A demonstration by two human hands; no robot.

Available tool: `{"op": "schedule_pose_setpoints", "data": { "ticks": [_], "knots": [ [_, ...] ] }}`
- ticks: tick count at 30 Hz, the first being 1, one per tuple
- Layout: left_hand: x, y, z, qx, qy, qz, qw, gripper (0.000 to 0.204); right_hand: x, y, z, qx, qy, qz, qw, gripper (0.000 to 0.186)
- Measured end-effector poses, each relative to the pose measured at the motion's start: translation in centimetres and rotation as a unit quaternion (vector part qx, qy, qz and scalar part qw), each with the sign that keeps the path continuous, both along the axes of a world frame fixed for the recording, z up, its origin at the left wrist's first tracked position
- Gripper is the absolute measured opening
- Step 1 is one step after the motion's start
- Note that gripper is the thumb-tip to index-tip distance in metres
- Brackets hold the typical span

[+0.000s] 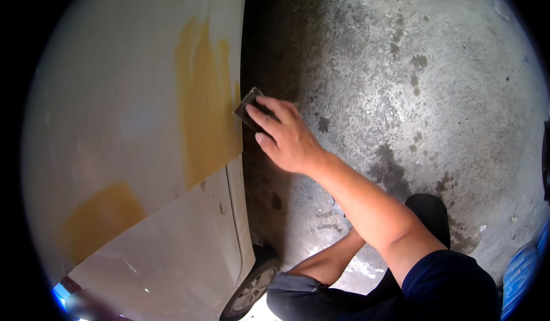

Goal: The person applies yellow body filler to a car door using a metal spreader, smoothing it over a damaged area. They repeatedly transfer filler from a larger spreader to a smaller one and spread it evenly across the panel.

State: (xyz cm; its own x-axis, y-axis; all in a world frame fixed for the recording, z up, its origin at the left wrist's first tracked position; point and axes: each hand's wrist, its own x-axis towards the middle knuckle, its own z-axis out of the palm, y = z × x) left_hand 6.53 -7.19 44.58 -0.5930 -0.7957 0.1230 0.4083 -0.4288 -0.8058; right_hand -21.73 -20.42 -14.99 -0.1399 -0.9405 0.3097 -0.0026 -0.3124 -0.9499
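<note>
Stained concrete floor (458,115); right hand (295,140) clamped on dark sanding block (247,105), yellow filler patch (206,109) on car panel (109,109) directly leftward.

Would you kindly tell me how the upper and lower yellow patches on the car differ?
The upper patch is tall, the lower patch squat. The upper patch ends in jagged streaks at its top; the lower patch has a rounded top. The upper patch is nearer the dark block than the lower patch. Both are yellow and meet the diagonal seam.
</note>
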Motion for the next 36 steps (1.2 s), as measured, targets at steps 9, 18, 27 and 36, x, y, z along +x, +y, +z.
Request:
{"op": "schedule_pose_setpoints", "data": {
  "ticks": [9,18,27,36],
  "knots": [
    [-2.1,-0.9,-2.2,0.059,0.14,-0.061,0.986,0.039,-1.4,-7.4,-0.6,-0.027,-0.009,0.032,0.999,0.045],
    [-0.9,-0.6,-1.0,-0.004,0.104,0.003,0.995,0.039,5.4,3.3,-0.7,-0.022,-0.11,0.046,0.993,0.052],
    [-0.1,-0.3,-0.3,-0.01,0.113,0.011,0.993,0.039,6.5,8.2,-1.3,0.044,-0.114,0.128,0.984,0.051],
    [0.0,-0.3,-0.7,-0.013,0.125,0.004,0.992,0.039,0.2,-2.8,-2.7,-0.041,-0.135,0.069,0.988,0.048]
  ]
}}
